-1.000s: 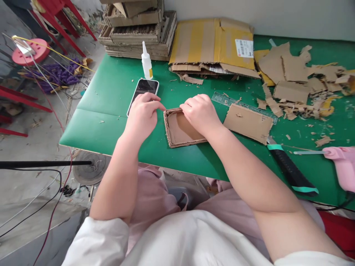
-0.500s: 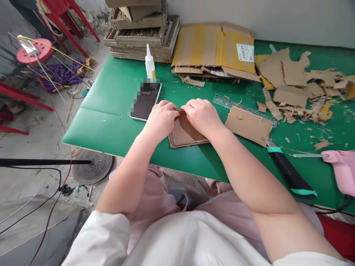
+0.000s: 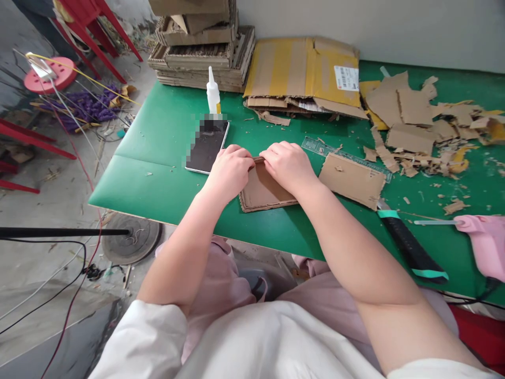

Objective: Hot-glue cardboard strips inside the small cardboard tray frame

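Note:
A shallow cardboard tray [image 3: 263, 191] lies on the green table [image 3: 165, 142] in front of me. My left hand [image 3: 229, 171] curls over its left far corner, fingers bent and pressed on the rim. My right hand [image 3: 289, 166] rests on the tray's far right side, fingers folded down on the rim beside the left hand. A phone [image 3: 207, 143] lies just left of my left hand, with a white glue bottle [image 3: 213, 95] behind it.
A flat cardboard piece [image 3: 352, 179] lies over a clear ruler [image 3: 315, 145] to the right. A black knife [image 3: 410, 246] and a pink glue gun [image 3: 483, 242] sit near the front right edge. Cardboard scraps [image 3: 426, 126], a flattened box [image 3: 303, 71] and stacked trays [image 3: 201, 47] line the back.
My left hand moved right from beside the phone onto the tray's left far corner, next to my right hand. The view shifted slightly; the tray stays put.

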`<state>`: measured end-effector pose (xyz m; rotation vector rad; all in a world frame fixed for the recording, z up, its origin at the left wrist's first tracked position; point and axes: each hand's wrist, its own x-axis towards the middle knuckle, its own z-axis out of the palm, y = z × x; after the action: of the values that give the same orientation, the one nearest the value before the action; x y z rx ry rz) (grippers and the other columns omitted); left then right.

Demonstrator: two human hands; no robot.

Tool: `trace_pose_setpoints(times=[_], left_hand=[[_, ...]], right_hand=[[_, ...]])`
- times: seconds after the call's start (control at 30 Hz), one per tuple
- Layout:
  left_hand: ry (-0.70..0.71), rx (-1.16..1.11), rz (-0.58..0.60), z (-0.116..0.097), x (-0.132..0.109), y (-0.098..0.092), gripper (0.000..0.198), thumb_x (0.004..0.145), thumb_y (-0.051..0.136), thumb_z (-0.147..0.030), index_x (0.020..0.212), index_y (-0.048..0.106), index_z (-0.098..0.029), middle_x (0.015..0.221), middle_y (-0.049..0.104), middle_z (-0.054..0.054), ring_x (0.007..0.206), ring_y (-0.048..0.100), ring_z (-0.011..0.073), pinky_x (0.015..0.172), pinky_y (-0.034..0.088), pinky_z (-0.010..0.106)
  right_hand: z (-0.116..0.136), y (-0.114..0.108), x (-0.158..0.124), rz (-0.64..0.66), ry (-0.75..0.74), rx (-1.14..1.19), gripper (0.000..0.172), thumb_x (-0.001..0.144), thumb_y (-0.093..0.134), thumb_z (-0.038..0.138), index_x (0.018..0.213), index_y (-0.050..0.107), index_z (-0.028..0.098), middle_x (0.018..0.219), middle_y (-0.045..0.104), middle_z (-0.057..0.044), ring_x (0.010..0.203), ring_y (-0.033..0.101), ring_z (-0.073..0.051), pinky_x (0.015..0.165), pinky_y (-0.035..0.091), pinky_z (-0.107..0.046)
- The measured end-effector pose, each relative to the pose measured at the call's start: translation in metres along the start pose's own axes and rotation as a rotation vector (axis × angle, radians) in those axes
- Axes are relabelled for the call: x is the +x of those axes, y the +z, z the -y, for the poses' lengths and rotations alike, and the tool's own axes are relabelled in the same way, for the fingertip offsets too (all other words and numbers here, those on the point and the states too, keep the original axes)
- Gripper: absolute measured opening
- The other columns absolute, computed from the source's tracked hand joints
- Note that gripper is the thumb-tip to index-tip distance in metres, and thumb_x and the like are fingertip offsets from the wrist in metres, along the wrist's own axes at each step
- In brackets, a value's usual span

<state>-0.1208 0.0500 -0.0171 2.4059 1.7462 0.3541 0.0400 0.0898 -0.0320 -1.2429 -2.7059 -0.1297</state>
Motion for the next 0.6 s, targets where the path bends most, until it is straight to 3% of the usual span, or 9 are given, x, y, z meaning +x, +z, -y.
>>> trace_pose_setpoints(times=[0.27,0.43,0.6], left_hand=[[-0.009,0.011,0.005,-0.002,0.001,-0.001,0.031,0.083,0.044,-0.007,0.088,0.072,-0.018,0.106,0.070,0.006,0.107,0.053,0.0260,0.090,0.041,0.041],[-0.018,0.030,0.035,-0.003,0.000,-0.004,0.030,0.085,0.044,-0.009,0.091,0.072,-0.019,0.109,0.070,0.005,0.109,0.053,0.0253,0.092,0.042,0.041],[-0.009,0.037,0.018,-0.003,0.001,-0.002,0.030,0.085,0.045,-0.008,0.092,0.073,-0.018,0.108,0.070,0.006,0.110,0.054,0.0264,0.094,0.043,0.043]], right_hand=[[0.002,0.000,0.002,0.005,-0.015,-0.034,0.027,0.085,0.042,0.007,0.092,0.067,0.011,0.090,0.065,-0.014,0.084,0.053,-0.023,0.068,0.033,-0.033],[-0.001,0.000,-0.002,0.019,-0.005,0.038,0.034,0.087,0.041,0.008,0.110,0.065,0.010,0.103,0.066,-0.014,0.092,0.054,-0.023,0.076,0.037,-0.034],[-0.008,-0.006,-0.009,-0.048,0.001,0.195,0.044,0.084,0.039,0.003,0.122,0.060,0.006,0.114,0.065,-0.015,0.106,0.052,-0.025,0.089,0.042,-0.037]])
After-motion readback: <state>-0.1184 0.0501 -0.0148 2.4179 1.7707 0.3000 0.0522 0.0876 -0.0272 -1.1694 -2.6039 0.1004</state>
